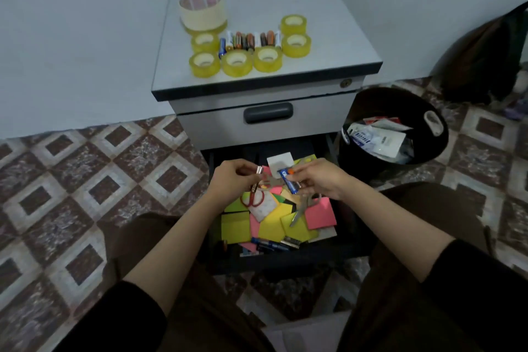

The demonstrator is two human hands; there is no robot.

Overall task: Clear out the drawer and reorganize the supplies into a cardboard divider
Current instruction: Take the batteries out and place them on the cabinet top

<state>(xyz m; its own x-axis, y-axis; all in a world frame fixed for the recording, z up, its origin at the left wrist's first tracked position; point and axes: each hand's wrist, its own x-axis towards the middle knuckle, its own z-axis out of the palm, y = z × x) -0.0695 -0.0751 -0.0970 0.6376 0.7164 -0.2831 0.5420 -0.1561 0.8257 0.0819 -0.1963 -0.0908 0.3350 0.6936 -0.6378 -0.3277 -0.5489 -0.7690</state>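
The lower drawer [347, 240] of a grey cabinet stands open in front of me. Inside lie yellow, pink and green sticky-note pads [271, 226], scissors [304, 207], a red rubber band [253, 200] and several batteries [274, 244] at the front. Over the drawer my left hand [230, 183] pinches a small battery [258, 177]. Beside it my right hand [317, 177] grips a blue battery [288, 180]. On the cabinet top [328, 8] are several yellow tape rolls [237, 63], a big cream tape roll [203, 10] and a row of batteries [251, 40].
A black bin [423, 100] with paper and packaging stands to the right of the cabinet. The upper drawer [268, 113] is closed. Patterned floor tiles [85, 180] lie to the left. My knees flank the drawer, and white paper [303, 334] lies on the floor between them.
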